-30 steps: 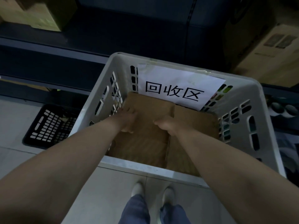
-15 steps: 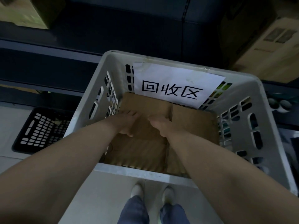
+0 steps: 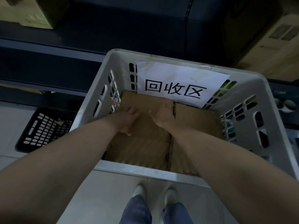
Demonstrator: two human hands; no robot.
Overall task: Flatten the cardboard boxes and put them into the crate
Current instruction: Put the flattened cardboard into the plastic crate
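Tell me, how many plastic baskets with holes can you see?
2. The big light-grey plastic crate stands in the middle, holding flattened brown cardboard. The small black plastic basket sits on the floor to its left. The dark shelves may hide more.

flattened brown cardboard boxes [image 3: 197, 122] | lying flat, side by side | inside slotted white plastic crate [image 3: 252, 88]

Storeroom/whse, dark metal shelving [image 3: 48, 44] w/ cartons [image 3: 273, 50], labelled crate [image 3: 161, 171], tiled floor [image 3: 100, 199]
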